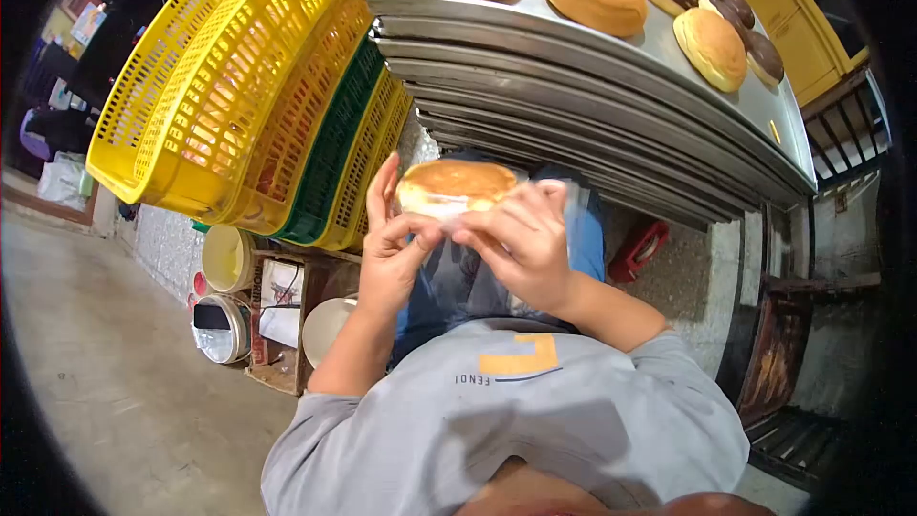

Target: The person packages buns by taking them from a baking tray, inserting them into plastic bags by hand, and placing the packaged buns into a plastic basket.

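Observation:
A golden bread bun [457, 179] in a clear plastic bag is held up in front of my body, over my lap. My left hand [396, 237] is at the bun's left side, its thumb and index finger pinching the plastic at the lower edge and other fingers raised along the side. On the right, my right hand [521, 237] has its fingers closed on the bag, thumb near the left thumb. Loose clear plastic sticks out beyond the right hand.
Stacked metal trays [573, 86] stand ahead, the top one carrying plain and chocolate-topped buns [712, 48]. Yellow and green plastic crates [229, 86] are piled at the left. Below them are white buckets [224, 330] and a wooden box [279, 377]. A red object [640, 250] lies on the floor.

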A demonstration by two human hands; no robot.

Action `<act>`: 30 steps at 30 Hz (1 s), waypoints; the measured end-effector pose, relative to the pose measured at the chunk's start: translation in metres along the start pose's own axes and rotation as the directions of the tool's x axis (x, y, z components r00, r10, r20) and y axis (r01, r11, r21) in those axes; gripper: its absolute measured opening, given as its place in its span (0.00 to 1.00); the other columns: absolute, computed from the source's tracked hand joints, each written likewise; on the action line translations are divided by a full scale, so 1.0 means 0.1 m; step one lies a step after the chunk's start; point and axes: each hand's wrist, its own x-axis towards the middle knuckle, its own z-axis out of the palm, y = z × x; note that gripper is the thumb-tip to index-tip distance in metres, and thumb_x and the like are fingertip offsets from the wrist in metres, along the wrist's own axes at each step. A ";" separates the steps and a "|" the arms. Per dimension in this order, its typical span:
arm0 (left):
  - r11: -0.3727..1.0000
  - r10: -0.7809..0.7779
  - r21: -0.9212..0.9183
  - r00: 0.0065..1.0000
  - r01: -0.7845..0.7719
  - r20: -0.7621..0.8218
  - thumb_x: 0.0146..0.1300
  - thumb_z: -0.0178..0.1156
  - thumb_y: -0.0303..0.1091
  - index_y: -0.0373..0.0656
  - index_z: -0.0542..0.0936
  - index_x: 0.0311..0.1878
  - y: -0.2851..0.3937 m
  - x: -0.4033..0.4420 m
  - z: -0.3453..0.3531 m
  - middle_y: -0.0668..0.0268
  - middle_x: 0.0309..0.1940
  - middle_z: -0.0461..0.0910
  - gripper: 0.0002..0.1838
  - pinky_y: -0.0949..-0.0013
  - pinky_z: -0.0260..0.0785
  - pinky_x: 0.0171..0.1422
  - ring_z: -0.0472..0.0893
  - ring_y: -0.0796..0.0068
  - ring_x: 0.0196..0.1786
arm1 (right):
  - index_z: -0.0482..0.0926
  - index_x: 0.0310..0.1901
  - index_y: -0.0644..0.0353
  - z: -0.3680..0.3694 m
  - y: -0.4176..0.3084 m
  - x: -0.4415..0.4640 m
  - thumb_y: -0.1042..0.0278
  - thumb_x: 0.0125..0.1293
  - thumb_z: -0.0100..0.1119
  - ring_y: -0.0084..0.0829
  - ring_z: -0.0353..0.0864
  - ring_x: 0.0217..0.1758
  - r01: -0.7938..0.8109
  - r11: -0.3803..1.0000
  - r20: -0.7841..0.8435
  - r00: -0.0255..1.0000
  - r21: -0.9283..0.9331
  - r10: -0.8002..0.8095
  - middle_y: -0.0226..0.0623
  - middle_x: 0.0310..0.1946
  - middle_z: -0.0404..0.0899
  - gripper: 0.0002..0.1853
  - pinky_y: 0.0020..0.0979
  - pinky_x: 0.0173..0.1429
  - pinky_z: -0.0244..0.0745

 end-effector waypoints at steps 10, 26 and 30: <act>0.976 -0.189 0.105 0.982 0.189 -0.009 0.57 0.50 0.25 0.27 0.78 0.36 -0.03 -0.19 0.06 0.54 0.68 0.51 0.11 0.63 0.48 0.70 0.54 0.63 0.69 | 0.81 0.31 0.63 -0.65 0.93 -0.93 0.68 0.61 0.55 0.29 0.74 0.28 -0.652 0.749 -0.196 0.724 0.117 0.662 0.36 0.23 0.79 0.08 0.30 0.36 0.68; 0.927 -0.375 -0.009 0.923 0.376 -0.089 0.63 0.45 0.30 0.21 0.60 0.59 0.07 0.06 0.35 0.56 0.67 0.54 0.24 0.66 0.60 0.65 0.66 0.65 0.62 | 0.78 0.46 0.65 -0.71 3.41 -4.42 0.45 0.58 0.56 0.30 0.78 0.39 -0.724 -0.366 -0.027 -0.468 0.585 0.883 0.40 0.38 0.81 0.27 0.35 0.42 0.72; 0.927 -0.368 0.045 0.925 0.373 -0.099 0.63 0.44 0.29 0.21 0.60 0.59 0.12 0.09 0.40 0.56 0.67 0.54 0.24 0.66 0.60 0.66 0.66 0.65 0.62 | 0.76 0.49 0.58 -0.39 3.72 -4.83 0.51 0.55 0.58 0.43 0.77 0.48 -0.902 -0.361 -0.236 -0.414 0.239 0.879 0.45 0.50 0.76 0.24 0.39 0.49 0.71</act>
